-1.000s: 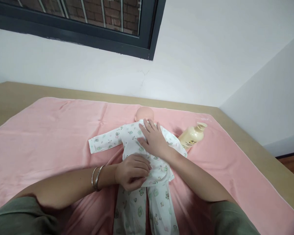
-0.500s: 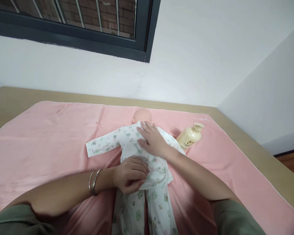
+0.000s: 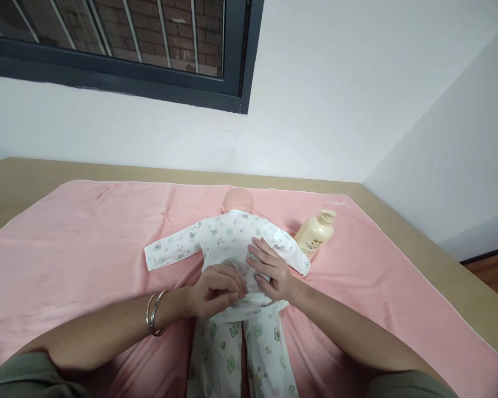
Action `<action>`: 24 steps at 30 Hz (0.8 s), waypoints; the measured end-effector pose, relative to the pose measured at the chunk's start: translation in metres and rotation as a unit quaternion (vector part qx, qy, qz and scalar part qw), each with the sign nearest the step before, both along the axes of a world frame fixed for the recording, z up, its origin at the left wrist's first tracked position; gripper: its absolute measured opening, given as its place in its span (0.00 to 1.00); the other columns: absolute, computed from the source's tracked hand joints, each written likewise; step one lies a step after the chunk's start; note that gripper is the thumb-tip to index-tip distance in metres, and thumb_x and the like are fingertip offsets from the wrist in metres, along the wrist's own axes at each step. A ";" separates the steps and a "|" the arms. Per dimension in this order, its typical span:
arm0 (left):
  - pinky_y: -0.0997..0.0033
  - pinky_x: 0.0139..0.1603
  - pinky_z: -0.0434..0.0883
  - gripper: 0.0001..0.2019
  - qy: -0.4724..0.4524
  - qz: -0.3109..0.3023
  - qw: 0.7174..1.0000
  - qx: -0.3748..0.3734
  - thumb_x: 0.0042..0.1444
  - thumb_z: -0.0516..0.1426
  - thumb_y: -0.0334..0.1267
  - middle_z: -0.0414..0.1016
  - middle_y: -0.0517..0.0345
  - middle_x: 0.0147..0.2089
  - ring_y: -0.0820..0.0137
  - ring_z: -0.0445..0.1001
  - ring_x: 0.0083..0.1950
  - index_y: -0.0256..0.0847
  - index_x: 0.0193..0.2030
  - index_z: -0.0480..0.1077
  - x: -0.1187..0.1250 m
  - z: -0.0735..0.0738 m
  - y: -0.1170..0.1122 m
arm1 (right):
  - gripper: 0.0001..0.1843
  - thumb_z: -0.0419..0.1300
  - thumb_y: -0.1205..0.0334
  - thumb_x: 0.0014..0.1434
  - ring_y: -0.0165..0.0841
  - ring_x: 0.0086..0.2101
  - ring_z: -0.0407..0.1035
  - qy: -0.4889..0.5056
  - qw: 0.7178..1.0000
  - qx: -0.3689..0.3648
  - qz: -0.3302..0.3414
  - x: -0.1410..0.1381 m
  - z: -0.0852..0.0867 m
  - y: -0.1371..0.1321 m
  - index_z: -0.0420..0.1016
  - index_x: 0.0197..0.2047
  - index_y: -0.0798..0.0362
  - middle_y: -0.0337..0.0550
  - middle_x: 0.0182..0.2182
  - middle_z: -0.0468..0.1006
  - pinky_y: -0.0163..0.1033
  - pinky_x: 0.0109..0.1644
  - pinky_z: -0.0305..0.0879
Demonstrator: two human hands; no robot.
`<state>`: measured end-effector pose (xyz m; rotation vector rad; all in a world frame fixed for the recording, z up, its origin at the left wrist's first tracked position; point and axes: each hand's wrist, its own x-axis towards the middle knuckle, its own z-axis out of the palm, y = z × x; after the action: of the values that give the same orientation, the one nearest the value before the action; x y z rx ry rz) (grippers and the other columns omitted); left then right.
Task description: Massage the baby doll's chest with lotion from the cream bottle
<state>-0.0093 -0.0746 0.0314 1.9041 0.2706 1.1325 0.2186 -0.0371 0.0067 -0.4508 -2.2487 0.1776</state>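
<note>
A baby doll (image 3: 238,200) lies in a white long-sleeved shirt (image 3: 222,240) and white trousers (image 3: 263,348), both patterned with small green animals. Its bare head points away from me and no face shows. My right hand (image 3: 274,271) is open, fingers spread over the right side of the shirt's back. Lower and to the left, my left hand (image 3: 218,290) rests on the shirt near its hem, fingers curled in; the fingertips are partly hidden, so I cannot tell whether they grip cloth. Two silver bangles circle my left wrist.
A cream pump bottle (image 3: 314,233) leans at a tilt beside the doll's right-hand sleeve. Beneath everything spreads a pink cloth (image 3: 87,237) with some creases, over a tan surface (image 3: 402,221). Behind stand a white wall and a dark-framed barred window (image 3: 232,61).
My right hand has slid from the upper back near the doll's neck down and to the right. The left hand stays almost in place. The view has shifted slightly.
</note>
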 end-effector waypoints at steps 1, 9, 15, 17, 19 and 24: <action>0.59 0.40 0.75 0.09 -0.010 0.004 0.999 -0.047 0.59 0.56 0.37 0.80 0.48 0.29 0.61 0.80 0.36 0.41 0.33 0.78 0.000 0.002 -0.001 | 0.25 0.53 0.68 0.60 0.48 0.66 0.52 0.013 1.000 0.004 0.002 0.001 -0.002 -0.001 0.69 0.61 0.54 0.54 0.62 0.68 0.63 0.66 0.56; 0.62 0.38 0.74 0.14 -0.187 0.212 0.881 -0.379 0.55 0.55 0.40 0.77 0.52 0.25 0.64 0.76 0.31 0.38 0.24 0.75 0.005 0.037 0.035 | 0.23 0.55 0.62 0.61 0.50 0.62 0.61 0.131 0.985 0.013 -0.109 0.002 0.015 0.006 0.72 0.59 0.50 0.53 0.62 0.68 0.62 0.61 0.64; 0.65 0.47 0.71 0.09 -0.193 0.392 0.870 -0.229 0.53 0.57 0.41 0.77 0.55 0.34 0.66 0.75 0.40 0.39 0.29 0.75 0.016 0.042 0.064 | 0.17 0.56 0.57 0.62 0.48 0.53 0.73 0.325 0.922 -0.122 -0.173 -0.030 0.045 0.028 0.79 0.49 0.50 0.53 0.57 0.74 0.48 0.37 0.79; 0.66 0.47 0.69 0.10 -0.167 0.402 0.876 -0.210 0.54 0.56 0.42 0.77 0.55 0.34 0.66 0.74 0.41 0.40 0.29 0.74 0.021 0.035 0.066 | 0.16 0.55 0.58 0.61 0.42 0.39 0.79 0.400 0.880 -0.202 -0.154 -0.043 0.049 0.036 0.80 0.47 0.52 0.53 0.51 0.79 0.39 0.23 0.73; 0.66 0.46 0.69 0.10 -0.157 0.403 0.878 -0.203 0.55 0.56 0.42 0.76 0.56 0.34 0.67 0.73 0.41 0.40 0.29 0.73 0.025 0.028 0.066 | 0.16 0.54 0.59 0.60 0.32 0.21 0.73 0.446 0.843 -0.270 -0.137 -0.054 0.049 0.044 0.79 0.46 0.53 0.50 0.41 0.83 0.35 0.16 0.63; 0.67 0.45 0.68 0.12 -0.145 0.424 0.876 -0.178 0.60 0.54 0.44 0.75 0.57 0.34 0.68 0.73 0.39 0.40 0.32 0.72 0.027 0.023 0.067 | 0.19 0.53 0.58 0.59 0.26 0.12 0.58 0.447 0.830 -0.297 -0.151 -0.059 0.040 0.052 0.78 0.48 0.57 0.48 0.32 0.84 0.34 0.15 0.57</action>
<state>0.0173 -0.0078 0.0546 1.2505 1.1381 1.7593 0.1597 0.0151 0.0471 -0.8329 -1.1392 0.7627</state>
